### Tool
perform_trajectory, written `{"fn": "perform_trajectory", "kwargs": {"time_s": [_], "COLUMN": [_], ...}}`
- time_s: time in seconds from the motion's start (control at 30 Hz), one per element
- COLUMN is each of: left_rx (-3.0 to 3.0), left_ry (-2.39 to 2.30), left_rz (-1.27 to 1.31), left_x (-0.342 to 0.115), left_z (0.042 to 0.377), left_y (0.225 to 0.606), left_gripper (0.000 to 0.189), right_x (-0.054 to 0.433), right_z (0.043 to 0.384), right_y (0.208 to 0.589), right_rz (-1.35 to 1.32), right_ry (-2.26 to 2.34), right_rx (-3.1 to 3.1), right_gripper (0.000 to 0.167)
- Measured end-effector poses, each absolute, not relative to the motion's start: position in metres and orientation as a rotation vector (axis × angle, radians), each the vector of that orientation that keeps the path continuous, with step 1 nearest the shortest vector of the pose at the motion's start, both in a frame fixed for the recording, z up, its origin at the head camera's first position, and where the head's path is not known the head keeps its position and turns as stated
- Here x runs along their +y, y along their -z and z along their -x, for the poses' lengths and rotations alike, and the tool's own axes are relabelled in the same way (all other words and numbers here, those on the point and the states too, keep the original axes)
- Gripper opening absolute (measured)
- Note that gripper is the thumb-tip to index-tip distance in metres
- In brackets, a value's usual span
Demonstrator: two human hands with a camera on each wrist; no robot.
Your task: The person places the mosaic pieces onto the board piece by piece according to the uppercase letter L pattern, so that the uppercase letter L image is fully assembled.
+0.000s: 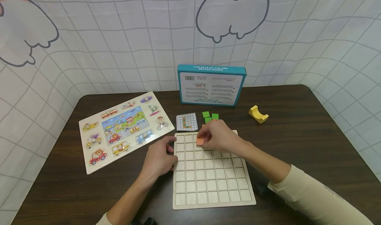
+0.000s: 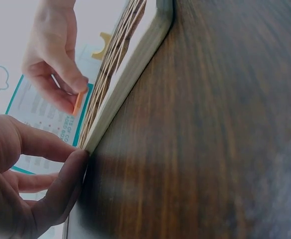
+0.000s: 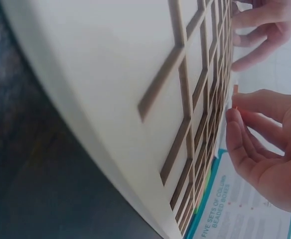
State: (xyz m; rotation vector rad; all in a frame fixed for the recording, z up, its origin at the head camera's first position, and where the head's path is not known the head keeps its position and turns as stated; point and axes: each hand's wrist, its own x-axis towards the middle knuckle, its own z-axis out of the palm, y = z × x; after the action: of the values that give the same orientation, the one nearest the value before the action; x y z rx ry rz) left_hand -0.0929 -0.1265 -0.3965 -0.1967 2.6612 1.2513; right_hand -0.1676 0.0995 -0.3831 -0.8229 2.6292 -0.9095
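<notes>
A pale wooden grid board point(image 1: 200, 175) lies on the table in front of the person. Thumb and fingertips of the left hand point(image 1: 159, 157) pinch its left edge, as the left wrist view also shows. Over the upper left cells, the right hand point(image 1: 221, 137) holds a small orange square tile point(image 1: 199, 141) between thumb and fingertips. In the right wrist view this tile point(image 3: 235, 91) stands edge-on, close above the grid. Several green square tiles point(image 1: 206, 114) lie just beyond the board, partly hidden by the right hand. A card with a coloured grid pattern point(image 1: 187, 124) lies left of them.
A picture peg puzzle point(image 1: 89, 119) with vehicles lies at the left. At the back stands a teal and white box point(image 1: 209, 89). A yellow curved block point(image 1: 258, 114) sits at the right on the dark wooden table point(image 1: 297, 135). A tile-patterned curtain point(image 1: 134, 46) hangs behind.
</notes>
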Motion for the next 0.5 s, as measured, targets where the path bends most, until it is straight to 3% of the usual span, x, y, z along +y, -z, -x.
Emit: {"fn": "perform_trajectory", "kwargs": {"time_s": [0.5], "left_rx": [2.667], "left_ry": [-1.257], "left_rz": [0.184], "left_x": [-0.1280], "left_z": [0.0925], "left_y": [0.3980], "left_gripper": [0.066], "right_x": [0.0946], "right_z": [0.1636], "right_y": [0.3865], "right_rz": [0.863], "right_ry": [0.874], "right_rx": [2.572], "right_gripper": [0.021]}}
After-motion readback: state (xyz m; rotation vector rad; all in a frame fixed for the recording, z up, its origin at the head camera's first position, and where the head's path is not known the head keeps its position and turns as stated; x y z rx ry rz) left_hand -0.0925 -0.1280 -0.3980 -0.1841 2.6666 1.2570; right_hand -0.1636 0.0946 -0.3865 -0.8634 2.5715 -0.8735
